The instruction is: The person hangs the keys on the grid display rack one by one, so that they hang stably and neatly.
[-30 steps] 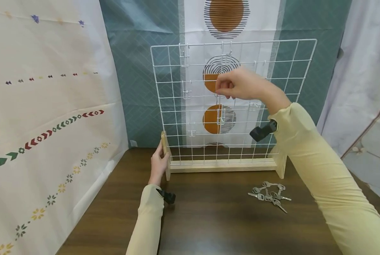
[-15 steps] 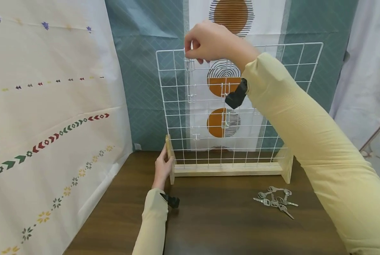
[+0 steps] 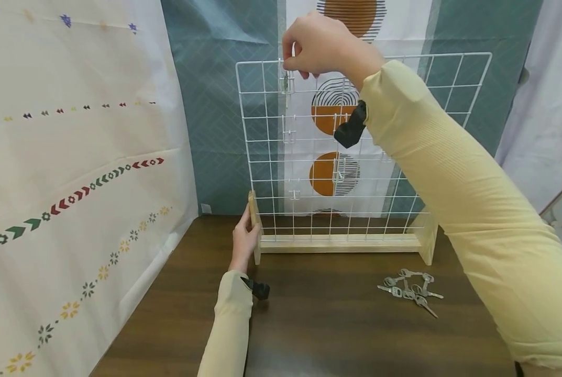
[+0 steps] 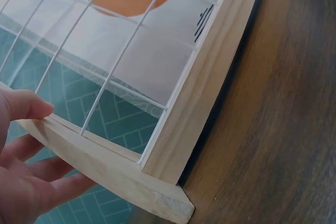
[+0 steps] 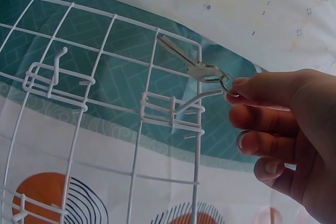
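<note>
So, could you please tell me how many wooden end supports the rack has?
2: the left support, held by the left hand, and the right support, partly behind the sleeve.

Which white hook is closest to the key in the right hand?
The upper-left hook in the head view: its prong ends right beside the key in the right hand. The other visible hooks all sit lower.

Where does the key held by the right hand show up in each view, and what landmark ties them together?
Right wrist: the key is above and right of centre, left of the right hand.
Head: upper centre, just below that hand.
Left wrist: not in it.
Shared landmark: the white wire grid, in all three.
</note>
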Available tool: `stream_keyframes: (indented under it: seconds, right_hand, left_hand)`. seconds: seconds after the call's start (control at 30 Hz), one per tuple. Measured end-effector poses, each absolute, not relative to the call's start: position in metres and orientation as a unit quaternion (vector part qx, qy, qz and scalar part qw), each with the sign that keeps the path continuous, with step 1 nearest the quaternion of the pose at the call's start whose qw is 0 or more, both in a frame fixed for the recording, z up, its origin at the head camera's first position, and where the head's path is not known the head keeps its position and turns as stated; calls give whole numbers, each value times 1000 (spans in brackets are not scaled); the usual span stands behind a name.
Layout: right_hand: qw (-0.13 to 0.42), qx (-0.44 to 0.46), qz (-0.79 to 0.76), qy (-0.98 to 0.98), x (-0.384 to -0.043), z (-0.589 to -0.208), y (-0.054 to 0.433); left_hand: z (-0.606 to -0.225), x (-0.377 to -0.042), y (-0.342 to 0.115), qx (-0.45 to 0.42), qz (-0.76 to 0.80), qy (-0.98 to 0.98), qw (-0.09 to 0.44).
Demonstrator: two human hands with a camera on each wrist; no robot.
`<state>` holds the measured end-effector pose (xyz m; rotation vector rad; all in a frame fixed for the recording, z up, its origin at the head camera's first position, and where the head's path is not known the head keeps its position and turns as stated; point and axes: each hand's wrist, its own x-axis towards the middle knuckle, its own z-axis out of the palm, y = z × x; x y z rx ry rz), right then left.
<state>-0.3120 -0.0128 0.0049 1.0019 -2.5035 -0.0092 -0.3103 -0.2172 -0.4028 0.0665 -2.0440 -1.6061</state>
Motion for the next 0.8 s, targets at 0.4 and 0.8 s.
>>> stream_keyframes:
  seconds: [0.4,0.8]
  right_hand:
    - [211,342,2,-916,-320,4,-16]
    - [207,323,-1,-923,-320,2,-15]
  left_hand:
    - [-404,-315,-212,12,-599,-755,265]
    - [-402,-316,-209,28,-598,-759,256]
